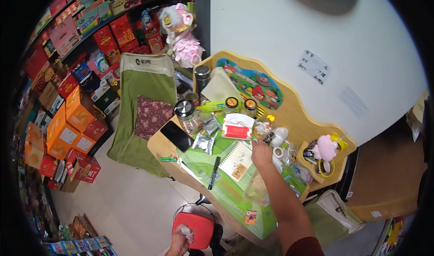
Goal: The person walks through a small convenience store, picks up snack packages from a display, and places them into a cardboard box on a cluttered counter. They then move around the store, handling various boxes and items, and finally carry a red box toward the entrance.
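Note:
My left hand (179,244) is low in the view, in front of a red stool (199,226), with its fingers closed round a crumpled piece of clear plastic (186,233). My right arm stretches across the cluttered desk. The right hand (261,154) is closed, its fingertips pointing at the far side of the desk; what they hold, if anything, is too small to make out. Beside those fingertips lie a red and white tissue pack (237,126), a crumpled whitish wrapper (262,128) and a white rounded object (279,136). An open spiral notebook (236,161) lies left of the hand.
A black phone (176,136), a glass jar (186,116), silver packets (205,143) and a black marker (214,173) occupy the desk's left part. A clear plastic box (257,190) sits under my forearm. Green folding chairs (149,82) flank the desk; boxed goods (74,120) fill shelves at left.

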`<state>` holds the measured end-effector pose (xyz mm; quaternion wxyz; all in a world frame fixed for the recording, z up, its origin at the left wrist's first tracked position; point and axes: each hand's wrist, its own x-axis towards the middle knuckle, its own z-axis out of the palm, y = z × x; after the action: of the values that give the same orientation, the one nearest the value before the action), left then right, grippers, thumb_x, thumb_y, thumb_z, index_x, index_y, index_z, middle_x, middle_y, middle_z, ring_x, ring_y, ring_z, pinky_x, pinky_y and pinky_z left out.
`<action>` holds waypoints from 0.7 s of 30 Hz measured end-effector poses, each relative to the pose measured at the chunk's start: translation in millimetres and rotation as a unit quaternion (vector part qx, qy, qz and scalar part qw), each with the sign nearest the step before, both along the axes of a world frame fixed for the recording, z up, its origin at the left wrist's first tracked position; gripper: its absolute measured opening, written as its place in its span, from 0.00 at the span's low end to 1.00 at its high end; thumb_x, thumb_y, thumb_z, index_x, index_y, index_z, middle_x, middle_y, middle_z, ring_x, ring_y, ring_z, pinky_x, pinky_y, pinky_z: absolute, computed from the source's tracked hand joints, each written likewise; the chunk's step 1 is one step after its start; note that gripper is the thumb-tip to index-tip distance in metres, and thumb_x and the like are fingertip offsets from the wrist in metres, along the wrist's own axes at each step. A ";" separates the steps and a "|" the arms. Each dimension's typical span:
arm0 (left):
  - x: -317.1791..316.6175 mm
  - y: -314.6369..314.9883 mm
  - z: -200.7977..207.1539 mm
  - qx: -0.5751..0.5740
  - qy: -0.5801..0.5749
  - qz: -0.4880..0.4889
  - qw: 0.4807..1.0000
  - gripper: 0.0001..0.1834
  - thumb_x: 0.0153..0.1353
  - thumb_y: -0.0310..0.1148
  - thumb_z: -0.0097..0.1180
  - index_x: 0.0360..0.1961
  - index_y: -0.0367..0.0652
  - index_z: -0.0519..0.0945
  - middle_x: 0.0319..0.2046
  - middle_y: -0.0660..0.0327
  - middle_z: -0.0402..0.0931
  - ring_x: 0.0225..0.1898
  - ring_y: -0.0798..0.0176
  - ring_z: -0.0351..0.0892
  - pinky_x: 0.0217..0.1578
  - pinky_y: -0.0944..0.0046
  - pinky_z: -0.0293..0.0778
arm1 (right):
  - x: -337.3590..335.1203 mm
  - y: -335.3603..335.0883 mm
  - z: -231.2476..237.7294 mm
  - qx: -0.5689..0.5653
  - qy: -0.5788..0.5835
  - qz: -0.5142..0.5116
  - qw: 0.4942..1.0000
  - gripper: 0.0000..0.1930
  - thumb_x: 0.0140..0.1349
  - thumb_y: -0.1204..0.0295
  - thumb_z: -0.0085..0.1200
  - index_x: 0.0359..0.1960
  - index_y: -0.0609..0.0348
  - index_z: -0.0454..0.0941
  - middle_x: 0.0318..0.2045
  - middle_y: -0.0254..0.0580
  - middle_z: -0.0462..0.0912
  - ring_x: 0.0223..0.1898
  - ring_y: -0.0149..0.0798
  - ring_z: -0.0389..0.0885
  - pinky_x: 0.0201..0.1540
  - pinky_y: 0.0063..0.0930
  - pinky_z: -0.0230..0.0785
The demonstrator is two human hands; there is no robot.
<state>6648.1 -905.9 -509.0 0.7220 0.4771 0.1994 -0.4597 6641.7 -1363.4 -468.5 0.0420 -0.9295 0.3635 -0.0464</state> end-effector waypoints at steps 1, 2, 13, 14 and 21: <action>0.3 -5.4 5.1 0.025 0.000 -0.028 0.999 0.07 0.61 0.27 0.39 0.35 0.43 0.71 0.23 0.58 0.70 0.18 0.62 0.67 0.18 0.66 0.66 | 6.0 -1.9 -3.1 -0.001 0.031 -0.004 1.000 0.12 0.52 0.76 0.48 0.40 0.57 0.76 0.40 0.47 0.77 0.35 0.49 0.81 0.36 0.40 0.73; 1.6 -12.4 9.0 0.009 0.021 -0.028 0.999 0.06 0.61 0.29 0.40 0.35 0.43 0.71 0.24 0.58 0.70 0.19 0.62 0.67 0.19 0.65 0.67 | 11.6 -4.2 -4.3 -0.003 0.063 -0.008 0.998 0.12 0.52 0.77 0.48 0.38 0.57 0.76 0.38 0.46 0.77 0.33 0.49 0.81 0.35 0.40 0.74; 36.4 -94.4 38.6 -0.093 0.038 0.026 0.995 0.20 0.67 0.49 0.42 0.44 0.42 0.73 0.35 0.60 0.76 0.35 0.61 0.77 0.38 0.58 0.77 | -14.7 202.8 20.0 0.125 -0.177 0.419 0.882 0.05 0.48 0.72 0.51 0.28 0.54 0.77 0.32 0.38 0.77 0.41 0.42 0.75 0.43 0.34 0.70; 37.3 -92.0 25.4 -0.074 0.032 0.039 0.996 0.19 0.67 0.48 0.43 0.42 0.43 0.73 0.34 0.60 0.75 0.34 0.62 0.76 0.37 0.59 0.76 | -15.1 228.8 39.9 0.123 -0.181 0.428 0.877 0.07 0.48 0.73 0.51 0.30 0.56 0.76 0.34 0.39 0.76 0.43 0.42 0.74 0.47 0.32 0.69; 33.7 -53.3 34.1 -0.001 0.067 0.158 0.985 0.13 0.68 0.42 0.44 0.31 0.46 0.71 0.22 0.62 0.70 0.18 0.68 0.68 0.14 0.69 0.64 | -41.9 287.6 26.8 0.392 -0.278 0.343 0.807 0.18 0.57 0.67 0.54 0.49 0.58 0.75 0.55 0.47 0.71 0.58 0.48 0.66 0.59 0.41 0.60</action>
<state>6681.8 -959.1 -474.9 0.7711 0.4070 0.3197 -0.3709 6599.8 -1075.7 -441.8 0.5149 -0.8457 -0.0185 -0.1391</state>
